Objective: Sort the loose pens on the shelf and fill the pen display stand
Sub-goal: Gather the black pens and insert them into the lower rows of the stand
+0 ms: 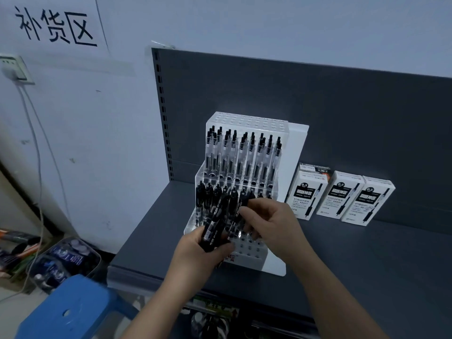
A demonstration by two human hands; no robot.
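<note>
Shop restocking area: slotted retail shelf [367, 265], pen display stand [247, 121], pen boxes [341, 195], wall sign [55, 28].

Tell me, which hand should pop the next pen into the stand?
The right hand: its fingers pinch one pen right at the stand; the left hand is busy gripping the bundle.

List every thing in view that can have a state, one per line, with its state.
Pen display stand, partly filled; top and front holes empty.
Clear pens, upright in the stand.
Bundle of black pens, gripped in left hand.
Black pen, pinched by right hand.
Pen boxes, closed, upright.
</note>
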